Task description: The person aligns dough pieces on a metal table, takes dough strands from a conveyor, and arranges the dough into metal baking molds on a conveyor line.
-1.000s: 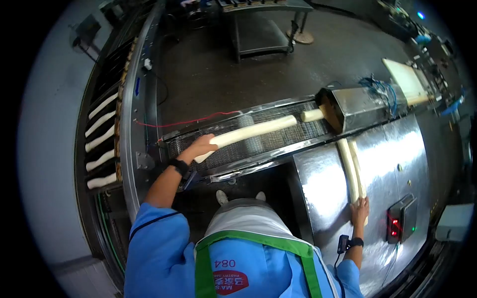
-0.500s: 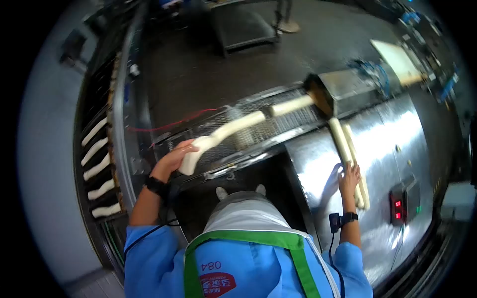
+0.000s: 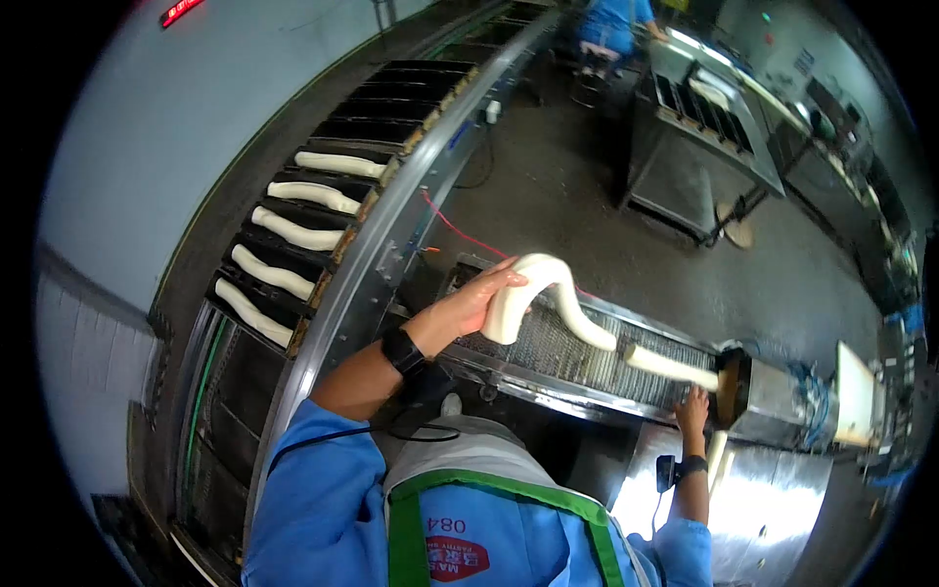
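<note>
My left hand (image 3: 481, 298) is closed around one end of a long, pale dough roll (image 3: 538, 269). That roll bends in an arch, and its far end hangs down to the mesh conveyor (image 3: 577, 364). My right hand (image 3: 693, 413) is at the conveyor's near edge with fingers stretched forward and nothing seen in them. Just beyond those fingers a second dough roll (image 3: 670, 367) lies on the mesh, its right end at the machine's outlet (image 3: 732, 382). Two more dough strips (image 3: 718, 452) rest on the steel table (image 3: 773, 509) below the machine.
To the left runs a rail line carrying black baking pans (image 3: 377, 108), several with a dough roll (image 3: 293, 230) inside. A metal rail (image 3: 391, 240) stands between it and the conveyor. At the back are a steel cart (image 3: 685, 166) and a person in blue (image 3: 611, 29).
The view has turned left. My left hand has raised its dough roll into an arch off the conveyor. My right hand has left the strips on the steel table and moved to the conveyor edge.
</note>
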### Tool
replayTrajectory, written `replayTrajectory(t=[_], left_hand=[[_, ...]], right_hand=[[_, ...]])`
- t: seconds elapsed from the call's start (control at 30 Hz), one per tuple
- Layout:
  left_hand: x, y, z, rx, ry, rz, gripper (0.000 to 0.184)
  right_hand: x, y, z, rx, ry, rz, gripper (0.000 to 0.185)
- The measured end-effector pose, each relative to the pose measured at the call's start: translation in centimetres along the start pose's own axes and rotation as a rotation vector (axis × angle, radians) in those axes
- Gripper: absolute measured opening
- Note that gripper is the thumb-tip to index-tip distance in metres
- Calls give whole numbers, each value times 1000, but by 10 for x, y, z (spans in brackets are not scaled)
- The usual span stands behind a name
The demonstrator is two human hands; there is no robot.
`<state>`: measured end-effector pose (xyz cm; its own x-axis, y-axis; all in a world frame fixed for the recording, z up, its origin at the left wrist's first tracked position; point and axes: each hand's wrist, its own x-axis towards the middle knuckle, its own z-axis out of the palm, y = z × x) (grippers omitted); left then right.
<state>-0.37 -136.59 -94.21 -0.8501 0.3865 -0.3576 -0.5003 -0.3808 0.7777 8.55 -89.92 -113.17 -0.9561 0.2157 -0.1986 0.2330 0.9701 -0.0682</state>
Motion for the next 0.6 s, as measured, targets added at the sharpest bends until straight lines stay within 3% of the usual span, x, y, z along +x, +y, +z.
replayTrajectory(t=[0.07,0.13,0.27,0.37,0.47,0.6], left_hand=[[6,32,-3,-37,5,134,55],[17,58,-16,-83,60,269,51],[35,150,-57,-180,141,573,40],[39,208,-93,-87,258,829,30],[49,234,-137,-57,504,959,24],[85,226,-223,-150,816,1063,35]], right_hand=[[20,-14,-4,71,-108,77,59],[38,3,27,40,82,-112,44],[42,-43,-8,74,40,-4,40],[49,-53,-16,73,36,-65,39],[53,-63,-16,40,14,-49,37],[51,-78,-14,7,-56,-11,34]])
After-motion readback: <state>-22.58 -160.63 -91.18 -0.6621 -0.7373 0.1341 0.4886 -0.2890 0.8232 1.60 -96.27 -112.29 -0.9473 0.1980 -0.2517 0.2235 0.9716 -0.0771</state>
